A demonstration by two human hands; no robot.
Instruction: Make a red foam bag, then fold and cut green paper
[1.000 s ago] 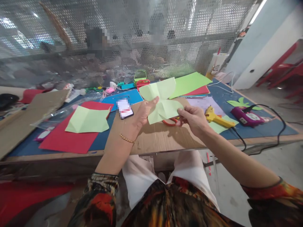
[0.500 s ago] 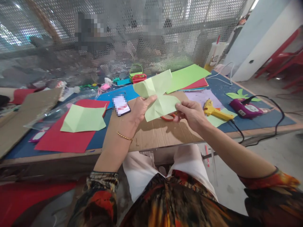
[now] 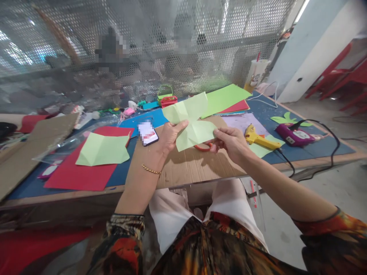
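A pale green sheet of paper (image 3: 195, 131), creased and cut to a curved outline, is held up over the cardboard (image 3: 183, 168). My left hand (image 3: 172, 133) pinches it near its middle, thumb on top. At the sheet's right edge, my right hand (image 3: 228, 139) grips it between thumb and fingers. Beneath the sheet, beside my right fingers, the orange handle of what looks like scissors (image 3: 203, 148) shows; the rest is hidden. A second creased pale green sheet (image 3: 103, 149) lies on red paper (image 3: 77, 177) to the left.
A yellow glue gun (image 3: 262, 139) rests at the right near a purple box (image 3: 295, 134) with a black cord. Behind lie a phone (image 3: 147, 133), bright green paper (image 3: 229, 97) and a drink cup (image 3: 255, 74). A perforated metal screen (image 3: 143, 72) stands behind the table.
The view has shifted slightly, so the table sits a little lower. Both hands keep their hold on the pale green paper, which has hardly moved.
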